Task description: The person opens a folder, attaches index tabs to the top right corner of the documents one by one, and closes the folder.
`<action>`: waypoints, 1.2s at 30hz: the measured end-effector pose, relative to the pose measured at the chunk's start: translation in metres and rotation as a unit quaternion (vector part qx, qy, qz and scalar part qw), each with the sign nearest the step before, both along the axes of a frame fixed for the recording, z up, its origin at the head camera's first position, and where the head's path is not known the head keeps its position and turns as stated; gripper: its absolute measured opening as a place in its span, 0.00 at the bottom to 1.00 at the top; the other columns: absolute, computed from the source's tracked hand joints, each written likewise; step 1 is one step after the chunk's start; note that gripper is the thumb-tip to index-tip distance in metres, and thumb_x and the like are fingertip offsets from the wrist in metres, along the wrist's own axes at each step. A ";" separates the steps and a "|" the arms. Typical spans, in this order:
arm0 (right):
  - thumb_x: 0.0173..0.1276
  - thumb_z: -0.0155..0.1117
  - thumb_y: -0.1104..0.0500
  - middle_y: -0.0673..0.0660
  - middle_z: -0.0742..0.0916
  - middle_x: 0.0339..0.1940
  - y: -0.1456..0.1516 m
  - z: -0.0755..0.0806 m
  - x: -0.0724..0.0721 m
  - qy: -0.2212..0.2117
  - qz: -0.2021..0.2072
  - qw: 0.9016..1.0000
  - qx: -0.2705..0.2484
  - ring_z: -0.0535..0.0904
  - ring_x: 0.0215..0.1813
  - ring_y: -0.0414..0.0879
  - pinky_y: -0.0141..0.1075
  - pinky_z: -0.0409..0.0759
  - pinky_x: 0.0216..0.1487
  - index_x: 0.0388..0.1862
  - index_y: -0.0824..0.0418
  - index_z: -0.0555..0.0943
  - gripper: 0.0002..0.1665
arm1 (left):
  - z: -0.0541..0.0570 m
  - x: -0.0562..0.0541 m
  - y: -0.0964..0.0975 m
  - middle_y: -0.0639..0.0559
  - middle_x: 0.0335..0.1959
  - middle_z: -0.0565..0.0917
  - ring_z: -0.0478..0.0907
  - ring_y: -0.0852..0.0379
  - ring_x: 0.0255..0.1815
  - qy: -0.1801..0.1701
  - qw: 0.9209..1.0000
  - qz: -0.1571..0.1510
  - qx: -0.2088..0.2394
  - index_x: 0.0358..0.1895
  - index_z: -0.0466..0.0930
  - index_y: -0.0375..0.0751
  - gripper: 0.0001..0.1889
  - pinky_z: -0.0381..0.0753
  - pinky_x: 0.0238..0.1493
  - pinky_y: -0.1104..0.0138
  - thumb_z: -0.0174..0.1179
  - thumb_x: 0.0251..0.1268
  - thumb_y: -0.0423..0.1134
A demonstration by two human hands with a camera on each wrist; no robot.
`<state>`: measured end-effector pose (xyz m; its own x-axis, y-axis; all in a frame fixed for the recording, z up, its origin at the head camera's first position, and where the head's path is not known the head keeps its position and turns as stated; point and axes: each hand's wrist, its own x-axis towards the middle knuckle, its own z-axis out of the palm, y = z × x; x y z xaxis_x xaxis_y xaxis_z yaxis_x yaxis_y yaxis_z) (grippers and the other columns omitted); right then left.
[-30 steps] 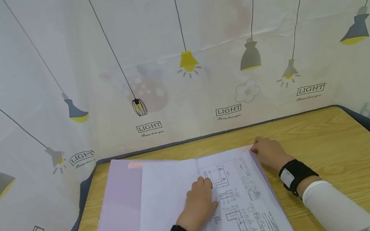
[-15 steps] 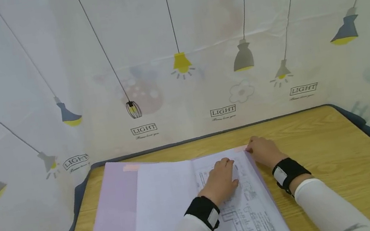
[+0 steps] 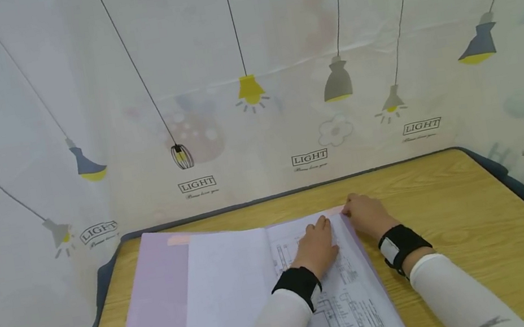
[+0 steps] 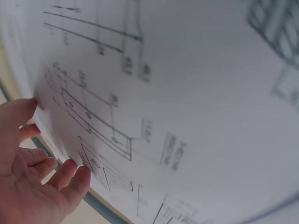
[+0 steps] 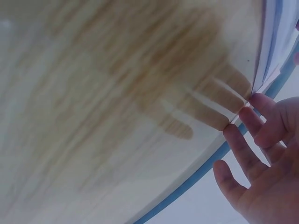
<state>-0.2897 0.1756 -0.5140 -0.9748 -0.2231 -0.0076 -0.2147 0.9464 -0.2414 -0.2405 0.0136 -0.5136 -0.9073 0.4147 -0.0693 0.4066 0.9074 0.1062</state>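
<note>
An open lilac folder (image 3: 160,299) lies on the table, with white sheets inside. The right-hand page (image 3: 368,312) carries printed technical drawings; the left-hand page (image 3: 229,283) looks blank. My left hand (image 3: 315,249) rests over the upper part of the drawing page, its fingertips at the paper and its fingers loosely bent in the left wrist view. At the folder's top right corner is my right hand (image 3: 368,216), palm down. Its fingers (image 5: 240,149) reach out to the table surface, one fingertip right at the folder's edge in the right wrist view.
The wood-grain table (image 3: 467,222) extends to the right of the folder. A dark blue edging (image 3: 486,165) runs round its far side. Behind it hangs a pale wall covering (image 3: 208,80) printed with lamps. Pinkish tabs (image 3: 178,239) show along the folder's top edge.
My left hand has moved right and slightly up, from near the fold onto the drawing page. My right hand stays at the folder's corner. The whole head view has shifted a little.
</note>
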 end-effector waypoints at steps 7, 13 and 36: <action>0.66 0.56 0.66 0.61 0.82 0.44 0.001 -0.002 -0.001 -0.009 -0.003 1.000 -0.004 0.80 0.45 0.58 0.50 0.78 0.47 0.45 0.64 0.85 0.13 | -0.015 -0.003 0.011 0.56 0.74 0.58 0.69 0.55 0.58 0.058 0.996 -0.003 -0.070 0.71 0.61 0.48 0.31 0.80 0.41 0.65 0.52 0.67 0.53; 0.65 0.57 0.67 0.61 0.82 0.44 0.001 0.000 0.000 -0.009 0.009 1.000 0.005 0.80 0.45 0.58 0.51 0.79 0.46 0.44 0.64 0.85 0.13 | -0.016 -0.007 0.017 0.58 0.75 0.54 0.65 0.55 0.58 0.045 0.995 0.010 -0.089 0.73 0.57 0.51 0.34 0.77 0.49 0.62 0.50 0.65 0.57; 0.69 0.55 0.64 0.58 0.81 0.43 0.001 0.001 0.008 0.015 0.034 0.999 0.037 0.79 0.44 0.56 0.55 0.77 0.44 0.56 0.56 0.81 0.18 | -0.026 -0.014 0.029 0.61 0.73 0.58 0.61 0.55 0.65 0.045 0.991 0.081 -0.093 0.74 0.54 0.55 0.41 0.72 0.50 0.57 0.49 0.58 0.67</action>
<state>-0.2822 0.1766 -0.5129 -0.9575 -0.2885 0.0028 -0.2850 0.9443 -0.1647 -0.2544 0.0429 -0.5400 -0.9668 0.2511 -0.0468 0.2546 0.9620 -0.0986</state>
